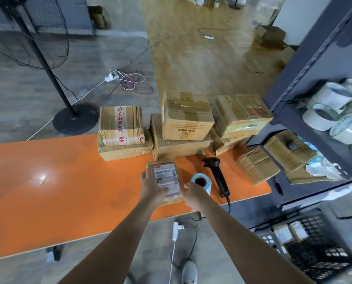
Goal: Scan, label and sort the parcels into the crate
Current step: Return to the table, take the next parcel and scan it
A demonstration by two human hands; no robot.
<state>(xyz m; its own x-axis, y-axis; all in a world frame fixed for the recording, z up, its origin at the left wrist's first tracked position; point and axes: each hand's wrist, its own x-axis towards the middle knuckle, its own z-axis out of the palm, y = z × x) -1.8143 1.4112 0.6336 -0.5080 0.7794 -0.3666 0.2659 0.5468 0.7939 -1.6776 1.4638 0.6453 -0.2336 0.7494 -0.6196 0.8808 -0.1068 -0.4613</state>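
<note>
A small cardboard parcel (166,175) with a white shipping label on top lies on the orange table (58,181). My left hand (153,186) holds its left side, thumb over the label. My right hand (191,193) grips its right near corner. Just right of the parcel stands a blue label roll (201,182), and beyond it lies a black handheld scanner (217,173) with its cable trailing off the table edge. At the lower right, on the floor, a black plastic crate (322,249) holds several small labelled parcels.
Stacked cardboard boxes (186,117) line the table's far edge, with flat parcels (257,165) at its right end. A grey metal shelf (314,78) with tape rolls stands on the right. A fan stand (74,119) and floor cables lie to the far left.
</note>
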